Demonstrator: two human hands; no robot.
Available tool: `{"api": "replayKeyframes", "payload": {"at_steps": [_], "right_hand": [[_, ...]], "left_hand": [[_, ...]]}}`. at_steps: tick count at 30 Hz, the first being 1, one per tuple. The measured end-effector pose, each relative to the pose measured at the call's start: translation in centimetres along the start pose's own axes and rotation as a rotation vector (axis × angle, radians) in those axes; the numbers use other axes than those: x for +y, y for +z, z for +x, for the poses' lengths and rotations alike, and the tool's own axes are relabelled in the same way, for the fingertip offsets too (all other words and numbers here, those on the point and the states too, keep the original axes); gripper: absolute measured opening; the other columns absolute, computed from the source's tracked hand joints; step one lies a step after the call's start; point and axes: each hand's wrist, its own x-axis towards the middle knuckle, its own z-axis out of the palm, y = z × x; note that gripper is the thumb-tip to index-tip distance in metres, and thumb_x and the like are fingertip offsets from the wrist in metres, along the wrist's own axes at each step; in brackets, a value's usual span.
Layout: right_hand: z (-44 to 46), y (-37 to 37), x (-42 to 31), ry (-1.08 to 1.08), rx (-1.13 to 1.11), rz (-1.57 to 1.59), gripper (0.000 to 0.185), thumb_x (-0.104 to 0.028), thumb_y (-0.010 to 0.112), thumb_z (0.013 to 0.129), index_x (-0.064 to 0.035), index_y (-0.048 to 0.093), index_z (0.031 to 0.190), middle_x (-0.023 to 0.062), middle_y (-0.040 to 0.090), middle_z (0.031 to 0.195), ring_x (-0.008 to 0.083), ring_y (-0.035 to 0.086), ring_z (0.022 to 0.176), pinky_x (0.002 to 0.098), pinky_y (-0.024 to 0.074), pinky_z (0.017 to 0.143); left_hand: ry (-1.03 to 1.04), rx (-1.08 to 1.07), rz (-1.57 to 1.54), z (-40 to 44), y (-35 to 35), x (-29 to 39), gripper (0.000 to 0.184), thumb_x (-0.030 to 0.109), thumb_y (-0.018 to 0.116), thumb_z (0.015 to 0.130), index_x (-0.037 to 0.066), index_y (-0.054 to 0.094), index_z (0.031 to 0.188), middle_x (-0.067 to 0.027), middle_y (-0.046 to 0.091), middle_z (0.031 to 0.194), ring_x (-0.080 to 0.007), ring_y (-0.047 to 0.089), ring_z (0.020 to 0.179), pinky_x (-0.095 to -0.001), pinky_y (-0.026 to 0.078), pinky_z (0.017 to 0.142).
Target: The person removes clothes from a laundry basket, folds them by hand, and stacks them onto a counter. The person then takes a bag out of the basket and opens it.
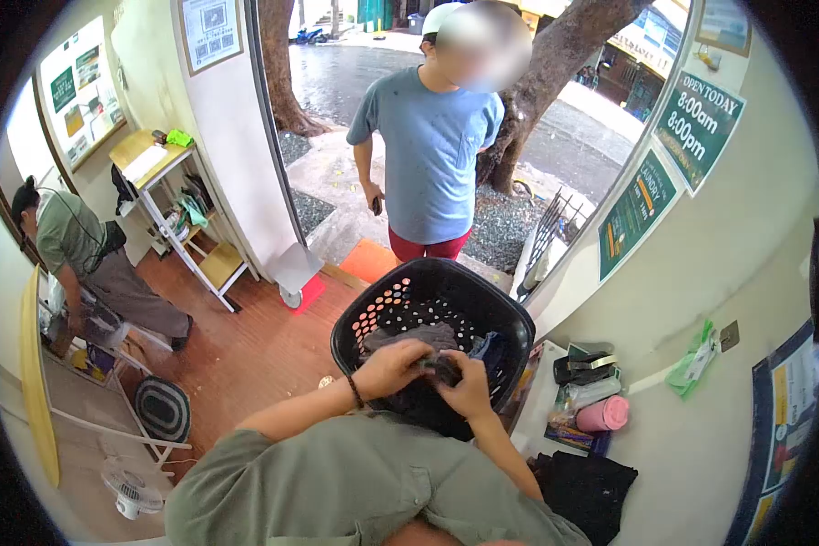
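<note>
A black plastic basket [515, 318] with round holes is right in front of my body. Dark and grey clothes [419, 337] lie inside it, along with a piece of blue cloth [485, 347]. Over the basket's near part, my left hand [396, 367] and my right hand [467, 386] come close together, both closed on a small dark cloth [442, 369]. The cloth is bunched between the fingers, so its shape cannot be made out.
A person in a blue shirt [428, 146] stands at the doorway beyond the basket. Another person [73, 227] bends at the left. A shelf stand [218, 264] is near the door. At right, a counter holds a pink tumbler [602, 414]; black cloth [591, 496] lies nearby.
</note>
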Motion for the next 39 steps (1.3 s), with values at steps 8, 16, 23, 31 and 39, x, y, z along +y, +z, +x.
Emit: {"api": "replayKeyframes", "payload": {"at_steps": [8, 16, 23, 31, 39], "right_hand": [[3.1, -11.4, -5.6, 0.097, 0.008, 0.226, 0.045, -0.003, 0.077, 0.068, -0.0053, 0.067, 0.112, 0.0099, 0.072, 0.097, 0.0214, 0.069, 0.092, 0.0295, 0.0506, 0.085], [4.6, -9.3, -9.7, 0.281, 0.175, 0.847, 0.035, -0.002, 0.079, 0.074, 0.001, 0.066, 0.106, 0.0063, 0.069, 0.101, 0.0145, 0.064, 0.091, 0.0284, 0.0503, 0.084], [3.6, -6.1, -12.2, -0.103, -0.094, 0.365, 0.042, -0.012, 0.075, 0.081, -0.0011, 0.064, 0.12, 0.0198, 0.069, 0.11, 0.0304, 0.069, 0.101, 0.0345, 0.0523, 0.089], [3.3, -7.5, -12.1, -0.001, -0.083, 0.499, 0.031, -0.011, 0.076, 0.082, -0.0005, 0.065, 0.109, 0.0138, 0.071, 0.099, 0.0226, 0.07, 0.092, 0.0313, 0.0534, 0.079], [3.1, -6.7, -9.1, -0.177, 0.282, 0.343, 0.05, -0.009, 0.08, 0.071, -0.0047, 0.062, 0.117, 0.0123, 0.064, 0.117, 0.0235, 0.058, 0.109, 0.0369, 0.0424, 0.098]], "left_hand": [[-0.044, 0.258, -0.334, 2.3, -7.4, 5.0, 0.031, 0.013, 0.072, 0.086, 0.001, 0.058, 0.112, -0.0108, 0.065, 0.096, -0.0214, 0.064, 0.089, -0.0314, 0.049, 0.08], [-0.089, 0.629, -0.155, 1.2, -6.1, 7.1, 0.028, 0.012, 0.077, 0.083, 0.007, 0.054, 0.098, -0.0024, 0.056, 0.09, -0.0107, 0.052, 0.082, -0.0293, 0.045, 0.075], [-0.289, 0.091, -0.763, -0.6, -5.4, 9.8, 0.06, 0.022, 0.067, 0.094, 0.005, 0.035, 0.143, -0.009, 0.05, 0.133, -0.0153, 0.047, 0.123, -0.0324, 0.038, 0.106], [-0.283, -0.046, -0.9, -1.0, -6.7, 12.4, 0.075, 0.005, 0.056, 0.096, 0.007, 0.013, 0.157, -0.0128, 0.042, 0.146, -0.0165, 0.042, 0.132, -0.0312, 0.034, 0.11], [-0.156, -0.036, -0.84, -1.0, -7.6, 10.5, 0.06, -0.004, 0.048, 0.091, 0.003, 0.034, 0.149, -0.0097, 0.053, 0.136, -0.0145, 0.051, 0.123, -0.0291, 0.04, 0.105]]}}
